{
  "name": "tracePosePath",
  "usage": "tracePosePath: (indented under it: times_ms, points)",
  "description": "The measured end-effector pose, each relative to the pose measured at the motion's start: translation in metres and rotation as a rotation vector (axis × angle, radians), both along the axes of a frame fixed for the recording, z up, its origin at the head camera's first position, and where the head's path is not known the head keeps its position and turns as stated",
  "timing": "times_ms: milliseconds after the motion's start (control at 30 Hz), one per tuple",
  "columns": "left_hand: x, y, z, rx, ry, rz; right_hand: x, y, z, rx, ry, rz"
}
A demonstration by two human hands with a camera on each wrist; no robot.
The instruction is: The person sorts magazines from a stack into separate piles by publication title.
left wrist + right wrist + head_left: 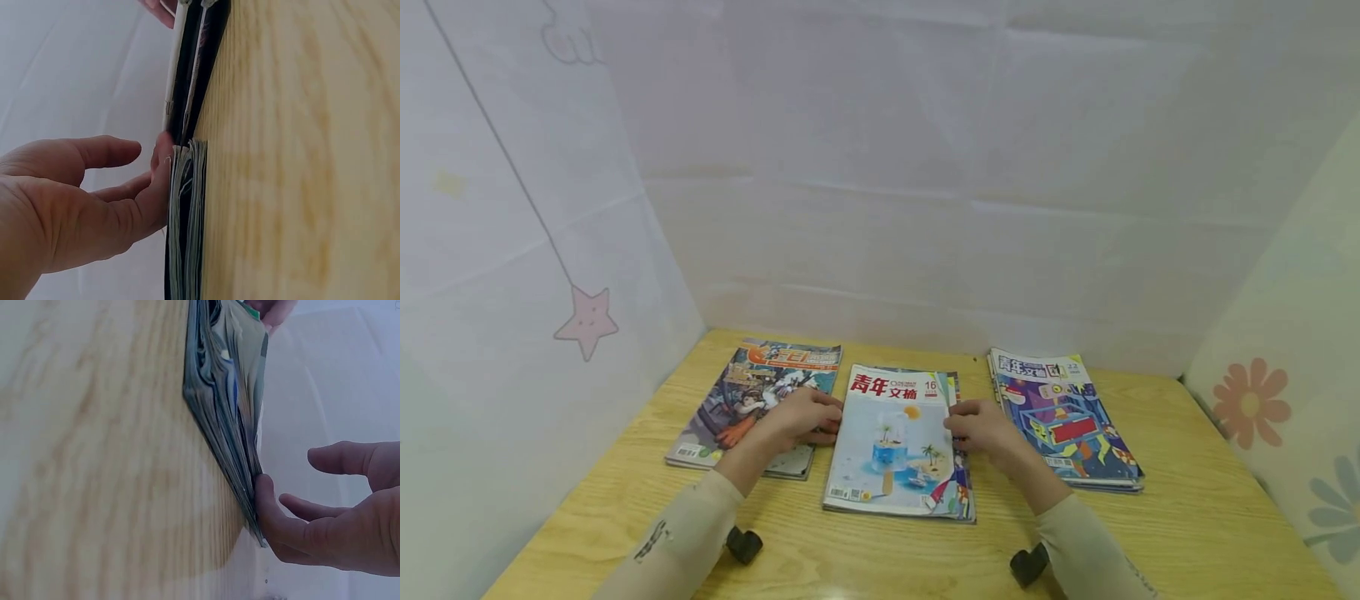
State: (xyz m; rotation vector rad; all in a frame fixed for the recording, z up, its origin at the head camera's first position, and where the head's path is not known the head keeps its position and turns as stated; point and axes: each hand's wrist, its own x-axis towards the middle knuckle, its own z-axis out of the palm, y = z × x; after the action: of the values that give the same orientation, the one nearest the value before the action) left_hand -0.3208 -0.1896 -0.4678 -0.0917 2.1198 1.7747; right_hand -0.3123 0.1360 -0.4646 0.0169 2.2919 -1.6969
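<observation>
In the head view, a magazine with a white and pale-blue cover (891, 425) tops a small stack in the middle of the table, a purple-patterned one showing from under its right edge. My left hand (805, 417) is at the stack's left side, fingers by the spine edges; in the left wrist view its thumb (112, 152) stands apart from the magazines. On the opposite side my right hand (988, 429) touches the page edges (219, 412) with its fingertips, its thumb raised clear in the right wrist view. Neither hand grips the stack.
To the left lies a dark, colourful comic magazine (767, 396), partly under my left forearm in view. A stack of magazines with a blue-purple cover (1067, 425) lies on the right. Patterned cloth walls (925, 167) enclose the wooden table (820, 558) at the back and sides.
</observation>
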Motion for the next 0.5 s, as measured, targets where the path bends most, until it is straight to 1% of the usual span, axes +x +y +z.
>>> tracePosePath:
  times_ms: [100,167,267,333,400,500]
  points:
    - [-0.002,-0.001,-0.002,0.028,-0.004,0.0,0.0,0.002,0.0,-0.006,-0.004,0.0]
    - [-0.002,-0.001,-0.002,0.055,-0.002,-0.011,0.0,0.002,0.0,-0.007,-0.005,-0.001]
    - [-0.002,0.001,-0.003,0.13,-0.016,-0.055,0.0,0.002,0.0,-0.017,-0.011,0.001]
    - [-0.002,0.003,-0.003,0.176,-0.017,-0.095,0.0,0.002,0.0,-0.03,-0.012,0.0]
    - [-0.001,0.007,-0.003,0.208,-0.009,-0.125,0.0,0.001,0.001,-0.039,-0.014,-0.007]
    - [0.002,0.011,-0.002,0.197,0.037,-0.119,-0.001,0.0,0.0,-0.042,-0.014,-0.015]
